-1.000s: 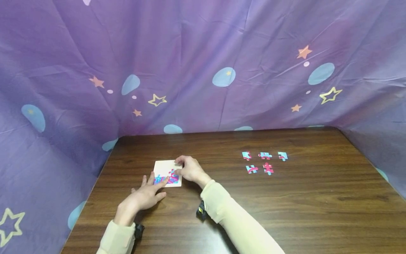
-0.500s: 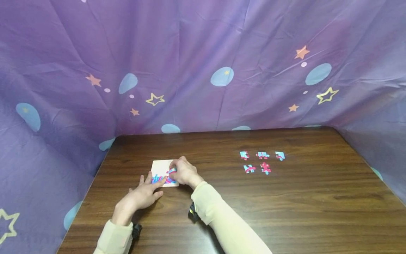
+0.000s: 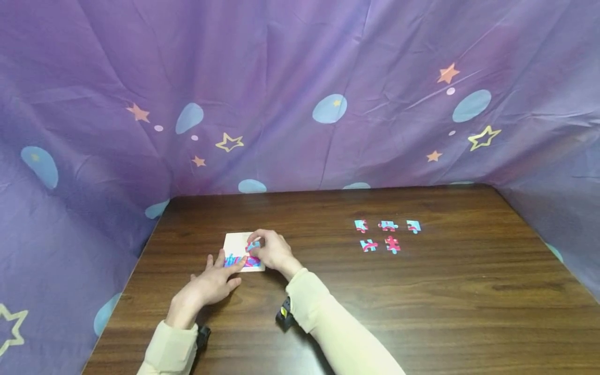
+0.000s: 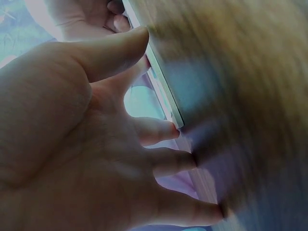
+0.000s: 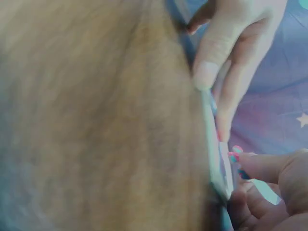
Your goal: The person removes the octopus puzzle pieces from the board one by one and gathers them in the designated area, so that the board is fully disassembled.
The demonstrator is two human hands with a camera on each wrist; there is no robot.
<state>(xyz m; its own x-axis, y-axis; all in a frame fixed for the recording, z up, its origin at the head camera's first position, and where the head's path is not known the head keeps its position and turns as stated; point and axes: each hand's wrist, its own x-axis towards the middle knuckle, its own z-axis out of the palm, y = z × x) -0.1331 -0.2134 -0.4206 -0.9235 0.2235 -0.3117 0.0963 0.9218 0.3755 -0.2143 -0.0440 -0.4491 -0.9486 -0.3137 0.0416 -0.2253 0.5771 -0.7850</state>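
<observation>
A white puzzle board (image 3: pixel 236 241) lies on the table's left half, with blue, pink and purple jigsaw pieces (image 3: pixel 231 261) laid along its near side. My left hand (image 3: pixel 204 286) rests at the board's near left corner with straight, spread fingers, the index finger over the laid pieces. In the left wrist view the board's edge (image 4: pixel 166 98) touches the fingers. Over the board's right side, my right hand (image 3: pixel 277 254) pinches a blue and pink jigsaw piece (image 3: pixel 253 245). The right wrist view shows this piece (image 5: pixel 234 157) at the thumb, tilted above the board.
Several loose jigsaw pieces lie in two rows on the right, among them a pink one (image 3: pixel 392 245) and a blue corner one (image 3: pixel 413 226). The brown wooden table (image 3: pixel 450 291) ends at a purple patterned curtain (image 3: pixel 281 94) behind and at the sides.
The piece in my right hand has lifted and turned slightly over the board, showing more of its blue face. My left hand stays at the board. The head view has shifted slightly.
</observation>
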